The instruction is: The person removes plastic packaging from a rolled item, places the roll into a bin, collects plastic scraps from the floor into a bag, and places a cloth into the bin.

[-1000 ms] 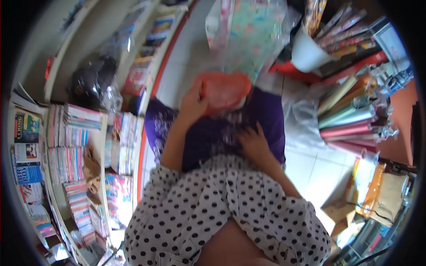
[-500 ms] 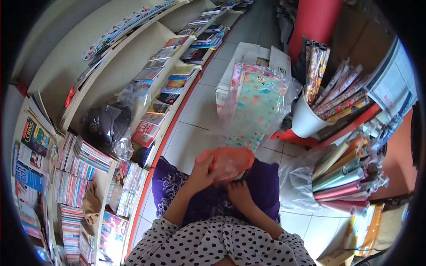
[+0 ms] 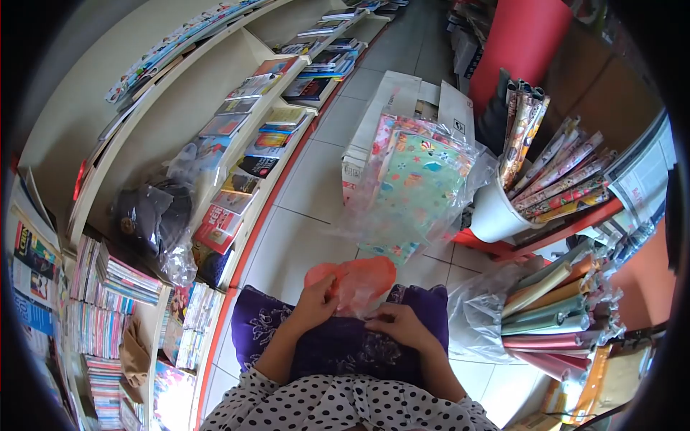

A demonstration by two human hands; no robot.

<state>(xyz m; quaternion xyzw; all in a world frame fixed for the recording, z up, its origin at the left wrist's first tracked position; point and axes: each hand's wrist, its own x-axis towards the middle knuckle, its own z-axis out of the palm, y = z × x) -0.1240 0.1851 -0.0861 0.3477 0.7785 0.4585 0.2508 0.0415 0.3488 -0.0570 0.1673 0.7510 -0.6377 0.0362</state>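
Crumpled orange plastic with a clear, shiny part on its near side sits above my lap; its exact kind cannot be made out. My left hand grips its left side, thumb and fingers closed. My right hand is at the lower right edge of the clear part, fingers bent and pinched together on it. Beneath both hands is purple patterned cloth over my lap. Just ahead, floral wrapping sheets in clear plastic lean against a cardboard box.
Shelves of books run along the left, with a dark bag in clear plastic. On the right stand a white bucket of patterned paper rolls and a plastic bag beside coloured rolls. A red roll rises behind.
The orange plastic is lower and slightly left, its clear part now facing me. My right hand has come up to its edge. The camera view has shifted a little.
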